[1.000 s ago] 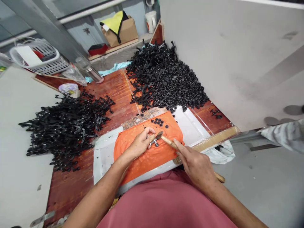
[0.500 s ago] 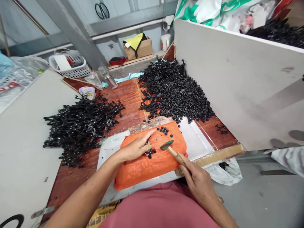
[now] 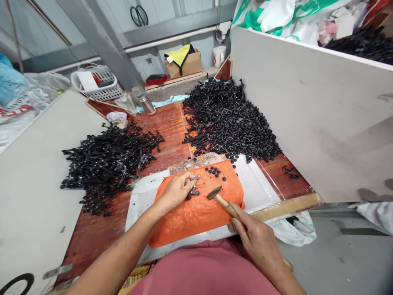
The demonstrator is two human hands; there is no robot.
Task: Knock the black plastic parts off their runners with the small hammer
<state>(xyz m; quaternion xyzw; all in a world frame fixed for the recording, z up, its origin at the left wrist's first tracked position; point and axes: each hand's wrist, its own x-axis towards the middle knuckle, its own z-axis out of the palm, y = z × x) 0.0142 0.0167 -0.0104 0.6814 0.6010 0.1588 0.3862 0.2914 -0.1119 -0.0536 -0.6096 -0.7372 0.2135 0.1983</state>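
My right hand (image 3: 253, 229) is wrapped round the wooden handle of a small hammer (image 3: 225, 205), its dark greenish head just above an orange cloth-covered pad (image 3: 184, 221). Over the left part of that pad, my left hand (image 3: 176, 190) pinches a small black plastic part (image 3: 195, 178) between thumb and fingers. Beside the fingertips lies another black part (image 3: 193, 193), partly hidden by the hand. Several round black caps (image 3: 215, 171) lie grouped near the pad's far edge, with one cap (image 3: 224, 179) a little apart.
A pile of black parts (image 3: 107, 164) lies on the left of the red-brown table (image 3: 167, 123); a larger pile (image 3: 230, 119) is at the back right. White boards (image 3: 301, 102) wall both sides. A metal flask (image 3: 143, 101), basket (image 3: 95, 84) and mug (image 3: 219, 56) stand behind.
My left hand has closed from a stretched forefinger near the caps to a pinch on a black part. The hammer stays nearly in place. The whole view has shifted slightly.
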